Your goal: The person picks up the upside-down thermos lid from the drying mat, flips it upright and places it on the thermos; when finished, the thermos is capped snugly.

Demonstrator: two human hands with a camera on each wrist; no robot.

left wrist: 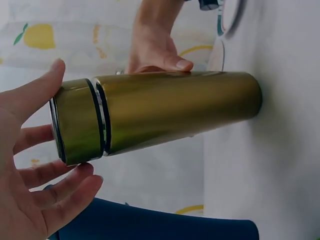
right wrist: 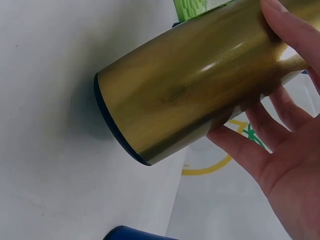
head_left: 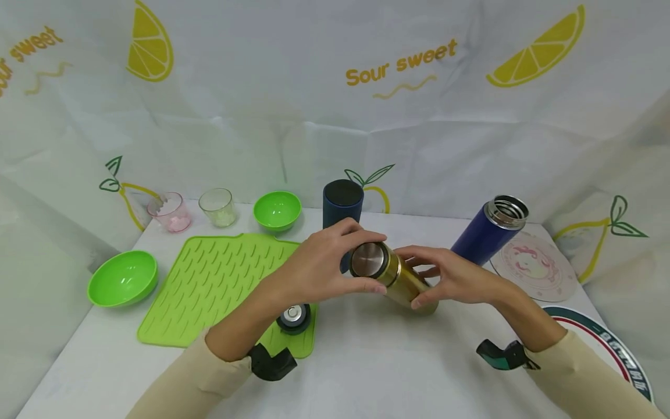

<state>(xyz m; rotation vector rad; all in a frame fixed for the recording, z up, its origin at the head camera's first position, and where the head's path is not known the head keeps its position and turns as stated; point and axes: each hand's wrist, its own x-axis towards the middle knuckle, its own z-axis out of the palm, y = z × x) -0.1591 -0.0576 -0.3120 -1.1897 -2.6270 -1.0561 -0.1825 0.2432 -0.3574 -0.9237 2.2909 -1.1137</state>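
Observation:
Both hands are on a gold thermos (head_left: 405,285) with a steel-topped lid (head_left: 369,259). My left hand (head_left: 327,262) grips the lid, thumb on one side and fingers on the other. Lower down, my right hand (head_left: 455,276) holds the body between thumb and fingers. In the left wrist view a narrow band with a shiny line shows between the lid (left wrist: 77,122) and the body (left wrist: 175,110). The thermos base (right wrist: 120,122) is at the white table; whether it touches I cannot tell. A dark blue thermos (head_left: 342,209) stands behind my left hand, partly hidden.
A lidless blue thermos (head_left: 481,235) stands right of my right hand, by a pink-patterned round mat (head_left: 534,265). Left are a green mat (head_left: 220,285) with a black stopper (head_left: 294,318), two green bowls (head_left: 123,279) and two glasses (head_left: 217,206). A round plate-like mat (head_left: 591,329) lies front right.

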